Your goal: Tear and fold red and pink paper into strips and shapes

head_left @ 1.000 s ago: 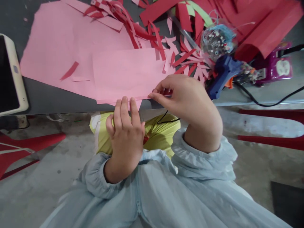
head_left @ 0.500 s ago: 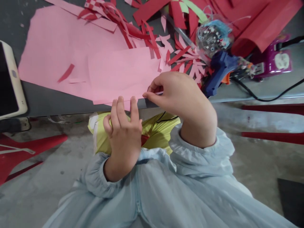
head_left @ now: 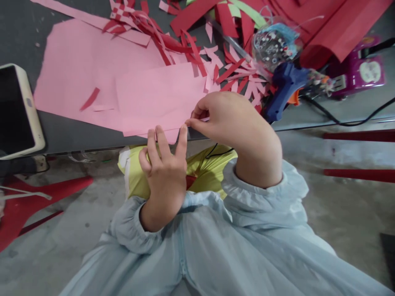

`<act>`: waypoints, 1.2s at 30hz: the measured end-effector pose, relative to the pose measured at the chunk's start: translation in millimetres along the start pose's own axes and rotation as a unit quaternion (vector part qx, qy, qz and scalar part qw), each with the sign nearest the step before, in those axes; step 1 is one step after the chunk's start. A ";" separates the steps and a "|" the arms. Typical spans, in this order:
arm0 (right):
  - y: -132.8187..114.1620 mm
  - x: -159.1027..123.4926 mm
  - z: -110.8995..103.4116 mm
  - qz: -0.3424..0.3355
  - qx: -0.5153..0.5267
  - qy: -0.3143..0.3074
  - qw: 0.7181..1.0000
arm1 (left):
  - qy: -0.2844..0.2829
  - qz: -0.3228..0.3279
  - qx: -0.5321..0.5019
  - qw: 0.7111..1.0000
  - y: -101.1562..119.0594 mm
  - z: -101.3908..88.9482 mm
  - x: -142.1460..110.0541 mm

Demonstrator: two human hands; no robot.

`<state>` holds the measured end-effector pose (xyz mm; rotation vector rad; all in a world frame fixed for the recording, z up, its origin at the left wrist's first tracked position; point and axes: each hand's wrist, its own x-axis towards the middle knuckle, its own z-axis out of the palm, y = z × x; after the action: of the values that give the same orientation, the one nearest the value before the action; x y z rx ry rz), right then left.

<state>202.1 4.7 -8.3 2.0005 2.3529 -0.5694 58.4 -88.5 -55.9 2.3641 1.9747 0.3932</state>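
Observation:
A folded pink paper sheet (head_left: pixel 157 96) lies at the near edge of the dark table (head_left: pixel 61 135). My right hand (head_left: pixel 230 123) pinches the sheet's near right edge between thumb and forefinger. My left hand (head_left: pixel 163 170) is at the table edge below the sheet, its fingers raised and touching the paper's near edge from beneath. Both wrists are in pale blue sleeves.
A larger pink sheet (head_left: pixel 80 65) lies under the folded one. Red and pink paper strips (head_left: pixel 185 45) litter the back. A blue glue gun (head_left: pixel 284 88), a clear bag of small bits (head_left: pixel 274 45), a purple device (head_left: pixel 361 70) and a phone (head_left: pixel 18 111) sit on the table.
My left hand's fingers have spread a little along the paper's edge. My right hand keeps its pinch, nearly in place. The view has shifted slightly.

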 end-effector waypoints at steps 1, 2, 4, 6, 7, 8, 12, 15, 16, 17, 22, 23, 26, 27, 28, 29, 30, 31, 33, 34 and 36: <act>0.1 0.5 -0.4 0.001 0.001 -0.005 1.000 | 0.004 0.003 0.005 1.000 -0.3 1.2 -0.8; 0.1 0.9 -0.7 0.003 0.001 -0.009 1.000 | 0.006 0.006 0.008 1.000 -0.5 2.4 -1.5; -0.1 1.2 -1.0 0.008 -0.001 -0.015 1.000 | 0.012 0.014 0.016 1.000 -0.8 4.4 -2.6; -0.7 1.3 -1.3 0.011 -0.005 -0.019 1.000 | 0.020 0.020 0.025 0.999 -0.7 6.0 -3.3; -1.0 1.4 -1.5 0.012 -0.007 -0.022 1.000 | 0.024 0.019 0.026 0.999 -0.3 6.6 -3.6; -1.1 1.6 -1.7 0.013 -0.008 -0.024 1.000 | 0.027 0.016 0.026 0.999 0.3 7.0 -3.7; 0.0 2.8 -3.4 0.014 -0.005 -0.032 0.999 | 0.031 -0.009 0.006 0.999 3.6 7.3 -3.1; 0.6 2.2 -4.3 0.006 0.003 -0.028 1.000 | 0.050 -0.017 -0.007 0.999 5.0 6.8 -2.5; -0.1 1.5 -4.2 0.002 0.005 -0.021 1.000 | 0.060 -0.018 -0.010 0.998 5.0 6.6 -2.4; -1.3 0.5 -3.8 -0.001 0.005 -0.012 1.000 | 0.070 -0.019 -0.013 0.997 4.8 6.4 -2.4; -12.8 -3.4 0.3 -0.017 -0.003 0.021 1.000 | 0.074 -0.016 -0.047 0.996 2.2 6.2 -1.9; -14.3 -3.6 0.6 -0.020 -0.003 0.022 1.000 | 0.070 -0.012 -0.052 0.996 1.5 6.2 -1.6; -13.1 -4.3 -1.4 -0.020 -0.001 0.014 1.000 | 0.062 -0.004 -0.059 0.996 -0.4 5.8 -0.6; -10.9 -5.0 -2.8 -0.017 0.001 0.007 1.000 | 0.059 -0.004 -0.059 0.996 -0.8 5.6 -0.5; -8.0 -6.2 -4.3 -0.011 0.002 0.001 1.000 | 0.056 -0.005 -0.060 0.997 -1.0 5.4 -0.4; -4.8 -7.9 -5.6 -0.002 0.003 -0.003 1.000 | 0.051 -0.006 -0.061 0.997 -1.0 5.3 -0.5; -1.5 -9.9 -6.6 0.010 0.004 -0.002 1.000 | 0.045 -0.008 -0.063 0.997 -0.9 5.5 -0.7; 1.6 -12.1 -7.1 0.021 0.006 0.005 1.000 | 0.040 -0.009 -0.064 0.997 -0.6 5.8 -1.1; 6.5 -16.7 -6.6 0.039 0.011 0.031 0.999 | 0.034 -0.014 -0.066 0.997 0.2 7.1 -2.1; 8.0 -18.7 -5.8 0.044 0.016 0.045 0.998 | 0.033 -0.017 -0.067 0.997 0.7 7.8 -2.5; 9.4 -21.2 -3.6 0.046 0.025 0.061 0.997 | 0.033 -0.021 -0.067 0.997 1.4 8.5 -2.9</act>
<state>216.0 -13.3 -2.5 2.2138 2.3186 -0.5226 61.2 -90.4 -64.3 2.2523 1.9548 0.5884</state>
